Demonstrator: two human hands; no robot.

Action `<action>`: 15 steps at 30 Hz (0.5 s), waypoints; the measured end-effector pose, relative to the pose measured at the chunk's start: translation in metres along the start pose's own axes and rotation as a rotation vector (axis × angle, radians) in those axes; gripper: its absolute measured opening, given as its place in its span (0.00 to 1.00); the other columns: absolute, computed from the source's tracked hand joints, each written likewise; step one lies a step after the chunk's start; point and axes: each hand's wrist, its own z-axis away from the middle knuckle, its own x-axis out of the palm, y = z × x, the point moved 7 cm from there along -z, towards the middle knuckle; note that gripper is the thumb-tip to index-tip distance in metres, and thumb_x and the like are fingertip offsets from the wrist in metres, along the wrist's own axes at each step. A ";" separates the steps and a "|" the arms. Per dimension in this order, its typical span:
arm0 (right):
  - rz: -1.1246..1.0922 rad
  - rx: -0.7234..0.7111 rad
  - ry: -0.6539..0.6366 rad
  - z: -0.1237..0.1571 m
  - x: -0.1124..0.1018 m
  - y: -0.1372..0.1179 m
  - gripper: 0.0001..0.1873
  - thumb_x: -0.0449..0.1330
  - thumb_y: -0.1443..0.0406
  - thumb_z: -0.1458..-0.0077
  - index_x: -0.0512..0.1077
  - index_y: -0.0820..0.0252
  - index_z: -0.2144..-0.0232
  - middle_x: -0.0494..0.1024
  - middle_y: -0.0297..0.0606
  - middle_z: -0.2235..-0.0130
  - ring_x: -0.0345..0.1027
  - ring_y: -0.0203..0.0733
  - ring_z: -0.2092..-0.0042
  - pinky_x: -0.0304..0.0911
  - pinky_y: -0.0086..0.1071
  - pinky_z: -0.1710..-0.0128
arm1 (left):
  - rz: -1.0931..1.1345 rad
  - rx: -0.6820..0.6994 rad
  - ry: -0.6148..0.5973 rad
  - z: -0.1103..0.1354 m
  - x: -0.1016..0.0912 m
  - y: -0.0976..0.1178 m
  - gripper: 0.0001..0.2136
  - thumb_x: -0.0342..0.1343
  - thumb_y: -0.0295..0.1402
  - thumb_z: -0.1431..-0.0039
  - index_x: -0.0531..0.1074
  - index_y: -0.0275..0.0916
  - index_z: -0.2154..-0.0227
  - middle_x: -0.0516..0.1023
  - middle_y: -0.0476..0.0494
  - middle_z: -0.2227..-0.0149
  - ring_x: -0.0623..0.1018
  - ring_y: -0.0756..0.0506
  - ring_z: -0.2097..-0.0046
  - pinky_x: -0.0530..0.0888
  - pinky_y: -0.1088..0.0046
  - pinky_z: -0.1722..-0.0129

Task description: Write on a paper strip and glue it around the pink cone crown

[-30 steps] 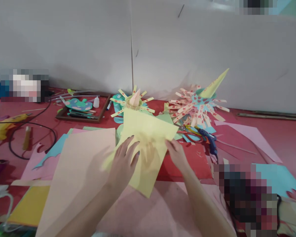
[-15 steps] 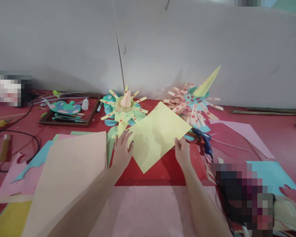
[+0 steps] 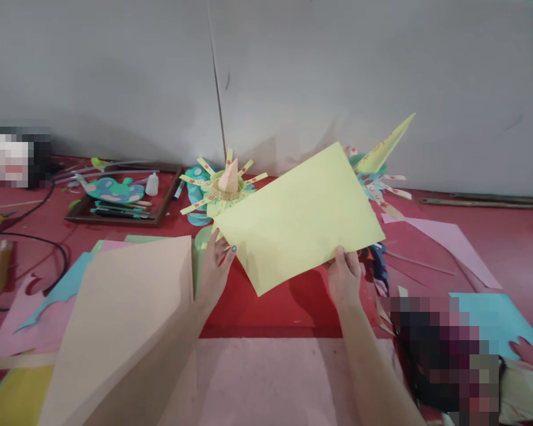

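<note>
A plain pale yellow paper sheet (image 3: 299, 219) is raised and tilted above the red work surface. My right hand (image 3: 345, 278) pinches its lower edge, thumb in front and fingers mostly hidden behind. My left hand (image 3: 217, 263) is at the sheet's lower left edge, its fingers loosely curved and apart, thumb close to the edge. Behind the sheet's left corner stands a paper crown (image 3: 228, 186) with star-printed strips and a peach cone. Another paper crown (image 3: 384, 154) with a tall yellow cone is partly covered by the sheet on the right.
Left of my arm lies a stack of peach paper (image 3: 133, 302). A brown tray (image 3: 160, 207) holds a small white bottle, pens and a spotted paper shape. Pink offcuts (image 3: 453, 242) and a blue sheet (image 3: 493, 319) lie right. A grey wall (image 3: 137, 77) closes the back.
The yellow sheet has come up and shifted right, showing more of its face and covering more of the right crown. My right hand moved slightly right with it; my left fingers no longer lie over its corner.
</note>
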 end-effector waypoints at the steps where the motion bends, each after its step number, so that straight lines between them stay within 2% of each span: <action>1: -0.015 0.009 -0.018 0.000 0.001 0.000 0.14 0.60 0.59 0.52 0.70 0.50 0.61 0.77 0.33 0.58 0.70 0.36 0.58 0.67 0.33 0.63 | 0.014 -0.015 -0.033 -0.001 0.002 0.000 0.25 0.52 0.42 0.46 0.61 0.37 0.47 0.72 0.37 0.50 0.73 0.43 0.49 0.70 0.64 0.49; 3: -0.043 0.017 -0.035 -0.001 0.001 0.000 0.12 0.60 0.60 0.52 0.70 0.50 0.62 0.77 0.32 0.57 0.69 0.35 0.57 0.67 0.34 0.61 | 0.013 -0.033 -0.076 -0.001 0.004 0.003 0.19 0.52 0.43 0.47 0.70 0.37 0.56 0.76 0.39 0.55 0.74 0.42 0.51 0.70 0.64 0.50; 5: -0.092 0.018 -0.040 -0.002 0.000 0.001 0.09 0.61 0.61 0.53 0.71 0.50 0.66 0.77 0.32 0.59 0.70 0.36 0.57 0.67 0.37 0.59 | 0.028 -0.046 -0.069 0.001 0.002 0.006 0.17 0.52 0.45 0.48 0.73 0.37 0.62 0.78 0.42 0.58 0.75 0.41 0.52 0.70 0.64 0.50; 10: -0.209 0.135 -0.069 -0.005 0.002 0.008 0.05 0.63 0.62 0.57 0.71 0.50 0.73 0.78 0.29 0.65 0.72 0.37 0.61 0.67 0.39 0.58 | 0.050 -0.108 0.010 0.003 -0.010 0.006 0.16 0.54 0.47 0.50 0.73 0.38 0.68 0.79 0.43 0.62 0.76 0.41 0.56 0.72 0.64 0.53; 13: -0.265 0.208 -0.110 -0.003 0.005 0.011 0.05 0.63 0.63 0.56 0.69 0.52 0.75 0.77 0.26 0.70 0.72 0.34 0.65 0.68 0.36 0.61 | 0.093 -0.093 -0.003 0.001 -0.011 0.000 0.18 0.53 0.49 0.51 0.72 0.38 0.69 0.78 0.43 0.64 0.76 0.42 0.57 0.73 0.66 0.56; 15: -0.263 0.235 -0.134 -0.001 0.007 0.011 0.05 0.62 0.63 0.55 0.68 0.53 0.75 0.77 0.25 0.71 0.72 0.32 0.67 0.68 0.33 0.64 | 0.039 -0.099 -0.007 -0.001 -0.009 -0.006 0.19 0.53 0.51 0.52 0.72 0.37 0.74 0.78 0.44 0.69 0.76 0.43 0.61 0.73 0.68 0.61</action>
